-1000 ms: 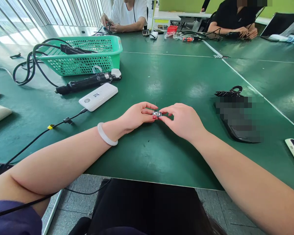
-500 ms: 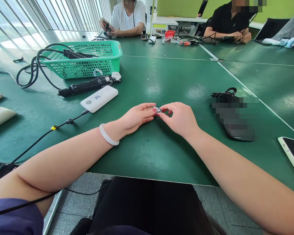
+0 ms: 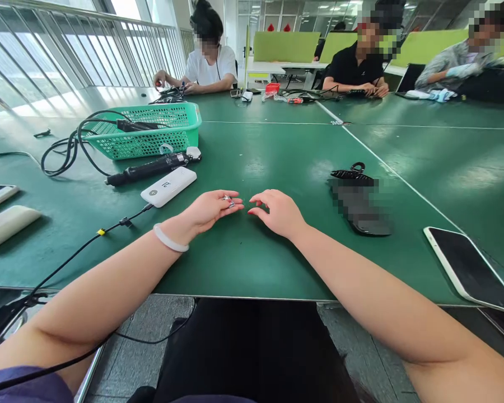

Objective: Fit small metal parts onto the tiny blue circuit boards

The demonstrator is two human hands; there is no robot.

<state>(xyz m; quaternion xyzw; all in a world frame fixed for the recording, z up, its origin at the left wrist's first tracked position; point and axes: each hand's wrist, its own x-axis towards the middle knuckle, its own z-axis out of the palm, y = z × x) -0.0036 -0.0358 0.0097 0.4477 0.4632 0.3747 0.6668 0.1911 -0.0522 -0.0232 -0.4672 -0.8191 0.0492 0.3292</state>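
Note:
My left hand (image 3: 212,209) is turned palm up above the green table, its fingers stretched out and slightly cupped. Small shiny silver metal pieces (image 3: 228,200) rest on those fingers; their exact kind is too small to make out. Just to the right is my right hand (image 3: 277,211), thumb and fingers curved and apart, with nothing visible between them. A narrow gap separates the two hands. Nearest to my left hand on the table lies a white power bank (image 3: 168,187) with a black cable plugged in. Behind it is a black electric screwdriver (image 3: 149,169).
A green basket (image 3: 151,146) with black cables stands at the back left. Two pale devices, one a rounded case (image 3: 10,224), lie at the far left. To the right are a black pouch-like item with a hair claw (image 3: 353,174) and a phone (image 3: 472,268). Several people sit across the table.
My hands have come apart; the right fingers have left the silver pieces, which now rest on my left hand. The camera view has tilted up, showing more of the room.

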